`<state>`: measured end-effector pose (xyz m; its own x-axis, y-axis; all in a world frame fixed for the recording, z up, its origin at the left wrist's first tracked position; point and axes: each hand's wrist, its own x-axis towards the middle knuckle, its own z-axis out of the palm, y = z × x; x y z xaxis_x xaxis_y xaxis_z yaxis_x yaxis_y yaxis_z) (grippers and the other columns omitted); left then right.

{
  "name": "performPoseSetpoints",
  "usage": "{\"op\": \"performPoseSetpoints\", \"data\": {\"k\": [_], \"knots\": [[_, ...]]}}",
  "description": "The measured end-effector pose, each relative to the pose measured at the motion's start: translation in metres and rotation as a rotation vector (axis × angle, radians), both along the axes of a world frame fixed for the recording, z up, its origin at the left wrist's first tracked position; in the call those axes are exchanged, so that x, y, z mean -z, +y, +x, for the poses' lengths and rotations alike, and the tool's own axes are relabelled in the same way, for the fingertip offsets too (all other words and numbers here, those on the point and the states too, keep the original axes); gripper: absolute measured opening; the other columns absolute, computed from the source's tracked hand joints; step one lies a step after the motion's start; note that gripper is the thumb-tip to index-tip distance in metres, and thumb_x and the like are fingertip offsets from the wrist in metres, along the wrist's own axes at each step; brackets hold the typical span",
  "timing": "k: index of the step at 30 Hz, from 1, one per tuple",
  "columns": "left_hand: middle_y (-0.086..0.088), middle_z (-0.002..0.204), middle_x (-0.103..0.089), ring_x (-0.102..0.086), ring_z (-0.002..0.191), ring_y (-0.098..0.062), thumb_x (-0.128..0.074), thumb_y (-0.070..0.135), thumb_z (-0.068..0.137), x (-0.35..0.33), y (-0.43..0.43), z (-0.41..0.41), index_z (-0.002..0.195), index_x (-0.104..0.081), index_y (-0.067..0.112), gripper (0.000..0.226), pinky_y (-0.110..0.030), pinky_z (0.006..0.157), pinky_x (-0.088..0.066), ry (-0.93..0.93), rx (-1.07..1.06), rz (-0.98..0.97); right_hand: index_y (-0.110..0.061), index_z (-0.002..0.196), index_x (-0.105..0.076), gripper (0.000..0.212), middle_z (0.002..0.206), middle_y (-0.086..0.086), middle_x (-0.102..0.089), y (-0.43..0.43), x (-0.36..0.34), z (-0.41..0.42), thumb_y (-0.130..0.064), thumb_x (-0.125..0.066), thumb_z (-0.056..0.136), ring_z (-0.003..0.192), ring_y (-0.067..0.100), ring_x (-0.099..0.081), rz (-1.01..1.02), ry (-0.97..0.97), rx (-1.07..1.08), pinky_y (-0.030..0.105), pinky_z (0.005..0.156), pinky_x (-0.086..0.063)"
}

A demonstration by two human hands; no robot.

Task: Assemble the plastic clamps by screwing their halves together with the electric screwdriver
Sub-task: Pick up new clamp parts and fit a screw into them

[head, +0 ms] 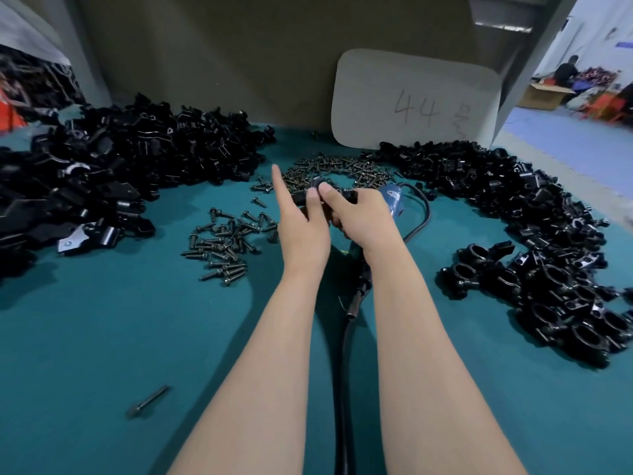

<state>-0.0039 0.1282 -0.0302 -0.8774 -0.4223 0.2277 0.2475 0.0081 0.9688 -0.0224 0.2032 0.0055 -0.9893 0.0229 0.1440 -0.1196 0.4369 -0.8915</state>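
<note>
Holding one black clamp [315,185] together, the left hand [301,231] pinches it, forefinger straight out, and the right hand [364,219] curls round it. One blue electric screwdriver [392,199] lies just beneath the right hand. Two clamp heaps flank them: left heap [120,159], right heap [548,252].

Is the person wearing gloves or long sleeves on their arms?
No. The left hand and right hand are both bare, without gloves. Both forearms are uncovered too; no sleeve shows anywhere in view. I see no rings, watch or bracelet.
</note>
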Motion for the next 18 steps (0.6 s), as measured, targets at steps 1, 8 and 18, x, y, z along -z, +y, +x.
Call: {"op": "performPoseSetpoints", "data": {"k": [1,8,18], "knots": [[0.017,0.126,-0.056,-0.051,0.099,0.018,-0.036,0.024,0.105,-0.001,0.0,-0.001,0.151,-0.023,0.033,0.049,0.002,0.079,-0.038,0.001,0.008,0.04,-0.013,0.064,-0.049,0.044,0.059,0.002,-0.051,-0.002,0.0,0.0,-0.047,-0.057,0.091,0.054,0.015,-0.042,0.047,-0.002,-0.015,0.029,0.06,-0.036],[-0.01,0.105,-0.069,-0.069,0.094,-0.021,-0.049,0.023,0.101,-0.012,-0.009,-0.005,0.096,-0.055,0.022,0.008,-0.031,0.082,-0.057,-0.148,0.144,0.537,-0.015,0.096,-0.048,0.02,0.088,0.007,-0.057,-0.004,-0.009,-0.002,-0.027,-0.032,0.098,0.06,0.016,-0.049,-0.057,-0.199,-0.036,0.029,0.057,-0.038],[-0.006,0.089,-0.068,-0.067,0.078,-0.012,-0.052,0.002,0.095,-0.011,-0.01,-0.006,0.096,-0.054,0.019,0.017,-0.02,0.072,-0.056,-0.132,0.224,0.641,-0.024,0.125,-0.057,0.029,0.078,-0.007,-0.054,0.012,-0.003,-0.007,-0.028,-0.047,0.099,0.062,0.007,-0.046,-0.321,-0.09,0.094,0.022,0.057,-0.039]]}}
